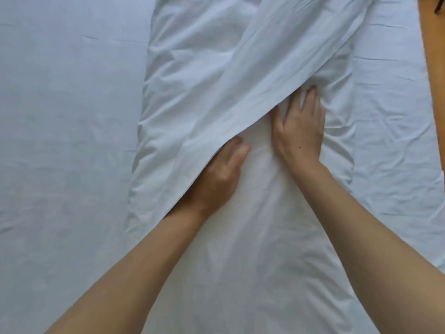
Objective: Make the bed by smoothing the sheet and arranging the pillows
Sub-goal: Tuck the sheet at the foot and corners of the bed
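A: The pillow (240, 225) runs lengthwise from the bottom centre to the top of the frame, on the sheet (67, 141).

B: Its case flap (252, 80) lies diagonally across both hands. Left hand (216, 179) slips under the flap, fingers hidden, grip unclear. Right hand (301, 126) presses flat, fingers straight, nearer the flap's upper edge.

head view, steeply downward, close over bed (60, 116)

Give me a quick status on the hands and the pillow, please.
Left hand flat, fingers tucked under the case flap. Right hand open, pressing the pillow. Pillow lies on the sheet, flap still loose. Nothing in the way.
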Motion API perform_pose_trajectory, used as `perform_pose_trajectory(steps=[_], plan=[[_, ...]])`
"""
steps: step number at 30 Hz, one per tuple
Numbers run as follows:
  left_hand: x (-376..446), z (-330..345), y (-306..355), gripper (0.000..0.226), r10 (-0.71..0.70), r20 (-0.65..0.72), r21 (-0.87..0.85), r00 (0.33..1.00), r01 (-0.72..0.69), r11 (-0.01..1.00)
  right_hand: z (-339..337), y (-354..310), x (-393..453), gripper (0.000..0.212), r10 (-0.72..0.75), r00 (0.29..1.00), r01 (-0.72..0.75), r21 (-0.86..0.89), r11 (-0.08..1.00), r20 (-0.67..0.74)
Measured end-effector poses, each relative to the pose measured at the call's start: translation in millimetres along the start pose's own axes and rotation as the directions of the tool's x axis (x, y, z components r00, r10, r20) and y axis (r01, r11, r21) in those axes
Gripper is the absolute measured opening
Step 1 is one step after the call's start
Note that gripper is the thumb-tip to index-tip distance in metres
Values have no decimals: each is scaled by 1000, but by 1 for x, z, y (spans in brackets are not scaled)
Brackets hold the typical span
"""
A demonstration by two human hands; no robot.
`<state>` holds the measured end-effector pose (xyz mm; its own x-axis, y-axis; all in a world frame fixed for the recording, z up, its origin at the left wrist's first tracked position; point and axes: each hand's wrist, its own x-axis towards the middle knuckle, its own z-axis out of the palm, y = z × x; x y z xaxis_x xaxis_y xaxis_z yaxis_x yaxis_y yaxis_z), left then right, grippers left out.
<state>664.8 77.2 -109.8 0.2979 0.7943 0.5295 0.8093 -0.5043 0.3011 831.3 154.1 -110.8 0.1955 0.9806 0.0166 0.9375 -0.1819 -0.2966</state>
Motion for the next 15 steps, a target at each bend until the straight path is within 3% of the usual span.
perform_pose_trajectory(steps=[2,5,7,8,9,11,12,15], plan=[[15,10,-4,26,201,-49,15,978,-200,980,3,-8,26,74,39,999,-39,33,999,2],[31,20,-25,40,205,-49,84,977,-201,976,8,-20,48,76,100,992,-89,144,986,-72],[38,29,-50,59,-18,96,183,995,0,983,4,-27,58,68,226,966,-153,427,891,-126],[42,32,-61,71,-200,169,216,965,162,963,0,-29,64,61,308,945,-195,565,802,-110],[48,34,-69,85,-385,238,214,892,338,916,-2,-31,71,54,374,924,-238,650,722,-76],[59,39,-77,95,-605,366,130,707,605,785,-4,-37,85,56,438,897,-295,664,687,-54],[63,42,-77,91,-630,397,92,668,654,751,-3,-41,93,64,458,887,-323,628,708,-60],[72,49,-76,65,-600,336,43,726,624,780,3,-54,116,107,465,884,-414,386,824,-45]])
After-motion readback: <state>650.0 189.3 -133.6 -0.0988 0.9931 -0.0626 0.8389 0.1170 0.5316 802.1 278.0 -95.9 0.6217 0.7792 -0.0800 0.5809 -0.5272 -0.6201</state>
